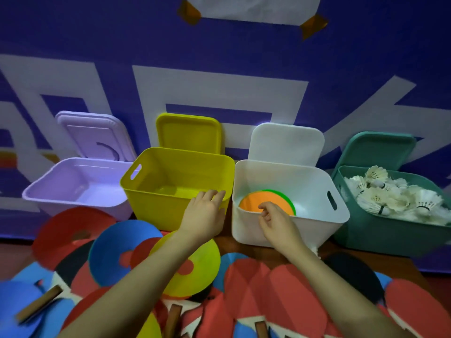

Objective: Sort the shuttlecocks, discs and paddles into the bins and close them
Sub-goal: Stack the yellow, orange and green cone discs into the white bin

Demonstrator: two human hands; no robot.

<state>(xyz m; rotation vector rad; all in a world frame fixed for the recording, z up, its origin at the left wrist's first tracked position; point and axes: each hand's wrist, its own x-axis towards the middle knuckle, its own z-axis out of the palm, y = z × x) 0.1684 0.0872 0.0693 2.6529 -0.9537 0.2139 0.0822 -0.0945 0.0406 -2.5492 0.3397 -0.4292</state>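
Four open bins stand in a row with lids leaning behind: purple bin [73, 193], yellow bin [156, 206], white bin [292, 230], green bin [380, 235]. An orange disc [251, 202] lies on a green disc [289, 200] inside the white bin. White shuttlecocks [390, 198] fill the green bin. My left hand [203, 215] rests with straight fingers on the yellow bin's front rim. My right hand [275, 220] hovers over the white bin's front rim, fingers loosely curled, holding nothing. Loose discs lie in front: red [63, 230], blue [114, 250], yellow [195, 267].
Red and black paddles [268, 289] with wooden handles [39, 303] lie among discs on the floor near me. A blue wall with white shapes stands right behind the bins. The purple and yellow bins hold nothing visible.
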